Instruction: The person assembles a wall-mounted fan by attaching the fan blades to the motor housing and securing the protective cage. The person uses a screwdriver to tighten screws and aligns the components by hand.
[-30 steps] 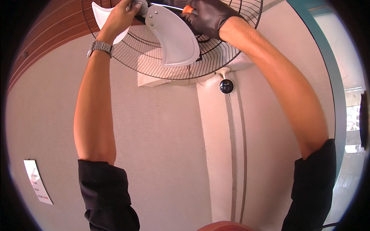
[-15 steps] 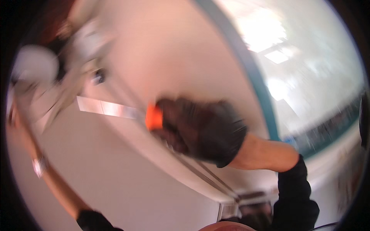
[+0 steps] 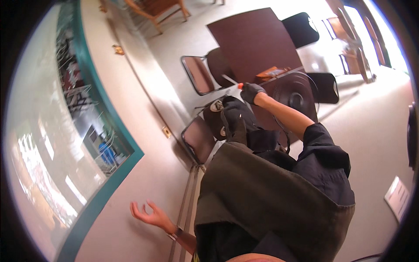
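Note:
My right hand (image 3: 252, 92) wears a black glove and is closed round an orange-handled tool (image 3: 240, 86). The tool's flat, pale metal blade points up and left, past the edge of the dark table (image 3: 248, 39). Its exact kind is hard to make out. Lower left, my bare left hand (image 3: 152, 216) is raised beside the pale wall, fingers apart and holding nothing. A metal band (image 3: 175, 234) circles that wrist. My dark apron (image 3: 270, 192) fills the lower middle. Just beyond it, a black bag (image 3: 229, 115) lies by the chairs.
On the table are an orange packet (image 3: 271, 73) and a round dark object (image 3: 297, 98). Chairs (image 3: 198, 75) stand around it, with a wooden chair (image 3: 157, 11) farther off. A teal-framed window (image 3: 131, 158) runs along the left wall. A white panel (image 3: 397, 197) shows at right.
The view has swung round from the wall and window to the table and chairs. My right hand, still gripping the tool, now appears farther off; my left hand is beside the wall.

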A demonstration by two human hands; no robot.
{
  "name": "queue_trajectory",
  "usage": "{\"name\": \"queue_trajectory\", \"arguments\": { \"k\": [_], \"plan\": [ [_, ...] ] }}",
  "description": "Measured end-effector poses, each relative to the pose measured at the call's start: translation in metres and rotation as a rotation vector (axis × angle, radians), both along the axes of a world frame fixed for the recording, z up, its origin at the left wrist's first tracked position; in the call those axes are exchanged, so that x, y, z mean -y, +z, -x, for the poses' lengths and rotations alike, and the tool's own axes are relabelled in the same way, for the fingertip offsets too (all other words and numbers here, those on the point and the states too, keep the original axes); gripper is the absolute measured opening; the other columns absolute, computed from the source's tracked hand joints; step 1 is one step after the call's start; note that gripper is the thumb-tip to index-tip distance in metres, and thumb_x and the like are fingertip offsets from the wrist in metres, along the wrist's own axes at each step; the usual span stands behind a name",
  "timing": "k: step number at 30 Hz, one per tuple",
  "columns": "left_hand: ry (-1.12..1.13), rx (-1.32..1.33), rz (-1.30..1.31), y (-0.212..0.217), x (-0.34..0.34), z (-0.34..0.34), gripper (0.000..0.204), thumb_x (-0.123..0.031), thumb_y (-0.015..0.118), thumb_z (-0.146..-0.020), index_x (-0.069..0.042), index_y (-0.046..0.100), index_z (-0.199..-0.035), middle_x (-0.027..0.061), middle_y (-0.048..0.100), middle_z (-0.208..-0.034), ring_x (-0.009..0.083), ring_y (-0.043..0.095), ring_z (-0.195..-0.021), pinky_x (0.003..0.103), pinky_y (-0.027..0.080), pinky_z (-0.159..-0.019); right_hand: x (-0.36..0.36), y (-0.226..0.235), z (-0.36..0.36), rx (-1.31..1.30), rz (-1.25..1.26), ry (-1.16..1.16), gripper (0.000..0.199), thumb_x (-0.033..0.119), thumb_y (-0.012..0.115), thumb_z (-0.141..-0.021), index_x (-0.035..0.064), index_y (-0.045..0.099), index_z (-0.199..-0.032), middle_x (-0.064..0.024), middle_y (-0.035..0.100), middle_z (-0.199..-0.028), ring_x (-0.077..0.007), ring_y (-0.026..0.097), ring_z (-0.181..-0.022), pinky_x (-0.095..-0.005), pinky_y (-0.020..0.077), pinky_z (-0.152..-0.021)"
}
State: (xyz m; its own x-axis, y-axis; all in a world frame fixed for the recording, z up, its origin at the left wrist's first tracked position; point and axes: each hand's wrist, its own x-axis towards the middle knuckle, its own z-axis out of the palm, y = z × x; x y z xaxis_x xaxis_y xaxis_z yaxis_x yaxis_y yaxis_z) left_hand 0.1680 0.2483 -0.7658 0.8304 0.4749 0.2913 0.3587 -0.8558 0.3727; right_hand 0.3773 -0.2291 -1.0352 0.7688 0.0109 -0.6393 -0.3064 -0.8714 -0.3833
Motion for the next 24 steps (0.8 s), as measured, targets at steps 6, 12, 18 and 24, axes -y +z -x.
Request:
{"name": "queue_trajectory", "arguments": {
  "k": [6, 12, 18, 24],
  "plan": [
    [-0.528, -0.072, 0.070, -0.050, 0.054, -0.115, 0.044, -0.007, 0.068, -0.094, -0.001, 0.055, -0.135, 0.0181, 0.049, -0.146, 0.0334, 0.054, -0.128, 0.044, 0.055, -0.091, 0.111, -0.025, 0.122, -0.319, 0.179, -0.145, 0.042, 0.029, 0.057, -0.089, 0.0022, 0.071, -0.118, -0.0244, 0.073, -0.114, -0.0401, 0.072, -0.106, -0.0500, 0.0565, -0.088],
    [-0.697, -0.345, 0.144, -0.085, 0.098, -0.138, 0.043, -0.006, 0.068, -0.092, -0.001, 0.057, -0.133, 0.0186, 0.051, -0.145, 0.0350, 0.053, -0.130, 0.047, 0.054, -0.092, 0.099, -0.076, 0.217, -0.490, 0.129, -0.383, 0.045, 0.035, 0.057, -0.091, 0.0034, 0.072, -0.121, -0.0252, 0.071, -0.120, -0.0388, 0.069, -0.114, -0.0476, 0.0555, -0.093],
    [-0.564, -0.539, 0.232, -0.104, 0.102, -0.143, 0.041, -0.005, 0.067, -0.091, 0.000, 0.059, -0.131, 0.0165, 0.053, -0.144, 0.0338, 0.055, -0.129, 0.046, 0.054, -0.092, 0.090, -0.111, 0.196, -0.660, 0.133, -0.497, 0.039, 0.032, 0.060, -0.090, 0.0035, 0.076, -0.111, -0.0226, 0.075, -0.110, -0.0331, 0.074, -0.102, -0.0441, 0.0570, -0.084],
    [-0.703, -0.675, 0.294, -0.137, 0.137, -0.181, 0.039, -0.005, 0.066, -0.092, -0.001, 0.059, -0.130, 0.0142, 0.056, -0.140, 0.0325, 0.056, -0.127, 0.045, 0.053, -0.093, 0.087, -0.135, 0.212, -0.811, 0.022, -0.644, 0.039, 0.031, 0.069, -0.086, 0.0025, 0.076, -0.112, -0.0208, 0.076, -0.100, -0.0316, 0.076, -0.089, -0.0457, 0.0579, -0.080]
  ]
}}
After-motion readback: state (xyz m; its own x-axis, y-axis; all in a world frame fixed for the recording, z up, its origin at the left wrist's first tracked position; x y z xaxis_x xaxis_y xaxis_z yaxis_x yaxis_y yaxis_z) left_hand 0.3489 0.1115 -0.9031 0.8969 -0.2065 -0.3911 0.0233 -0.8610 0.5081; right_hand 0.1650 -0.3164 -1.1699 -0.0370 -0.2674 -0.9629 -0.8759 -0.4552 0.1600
